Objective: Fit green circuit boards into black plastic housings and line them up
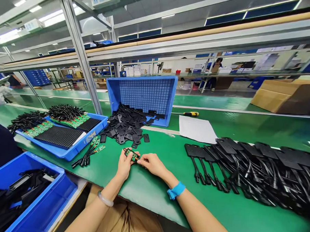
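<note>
My left hand (124,165) is closed around a small black plastic case half (126,150) with a green circuit board (131,155) lying in it. At the right end of this case, the bent fingers of my right hand (153,164) pinch together; what is between them is hidden. Loose circuit boards with black cables (85,156) lie to the left of my hands. Just beyond them, a heap of black plastic case parts (126,126) spills out of a blue crate (142,79) tipped on its side.
A blue tray (69,155) on the left holds rows of boards with cables. Below it stands a blue bin (62,183) of black parts. Finished-looking black cases with cables (235,164) are piled at right. Behind lie a paper sheet (197,128), a screwdriver (191,114) and a cardboard box (279,95).
</note>
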A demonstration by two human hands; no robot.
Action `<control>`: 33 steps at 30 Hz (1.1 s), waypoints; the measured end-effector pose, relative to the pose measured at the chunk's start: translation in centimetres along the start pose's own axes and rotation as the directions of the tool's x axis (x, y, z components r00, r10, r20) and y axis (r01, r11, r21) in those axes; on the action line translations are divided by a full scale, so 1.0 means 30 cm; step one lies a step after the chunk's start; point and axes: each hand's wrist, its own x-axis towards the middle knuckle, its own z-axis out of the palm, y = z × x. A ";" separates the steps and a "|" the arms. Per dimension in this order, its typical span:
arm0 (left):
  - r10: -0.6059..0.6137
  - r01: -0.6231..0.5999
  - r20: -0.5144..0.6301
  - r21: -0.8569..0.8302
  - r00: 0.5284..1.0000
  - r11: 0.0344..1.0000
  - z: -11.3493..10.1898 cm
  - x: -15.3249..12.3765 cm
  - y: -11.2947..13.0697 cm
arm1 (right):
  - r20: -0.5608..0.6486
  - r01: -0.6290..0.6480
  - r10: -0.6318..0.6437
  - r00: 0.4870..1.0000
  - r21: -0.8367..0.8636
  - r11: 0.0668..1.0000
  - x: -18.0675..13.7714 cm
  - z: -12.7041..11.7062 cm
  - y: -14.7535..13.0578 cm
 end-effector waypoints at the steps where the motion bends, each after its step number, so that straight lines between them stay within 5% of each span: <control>1: 0.000 0.000 -0.006 0.003 1.000 1.000 0.000 0.000 -0.003 | -0.003 -0.015 0.015 1.000 0.026 1.000 0.001 0.009 0.001; 10: -0.051 0.051 -0.019 -0.017 0.998 0.999 -0.008 -0.002 0.001 | 0.014 -0.066 0.065 0.998 0.205 0.976 0.009 0.046 0.038; 20: -0.062 0.059 -0.039 -0.082 0.997 0.995 -0.006 0.011 -0.011 | -0.087 -0.047 0.055 0.995 0.097 0.994 0.000 0.042 0.010; 27: -0.071 0.074 0.046 -0.069 0.996 0.995 -0.026 0.014 -0.029 | -0.062 0.225 -0.259 0.964 -0.332 0.916 -0.013 0.037 0.010; 33: -0.040 0.044 0.117 -0.034 0.992 0.998 -0.010 -0.009 0.009 | -0.095 0.262 -0.315 0.944 -0.360 0.895 0.000 -0.035 0.004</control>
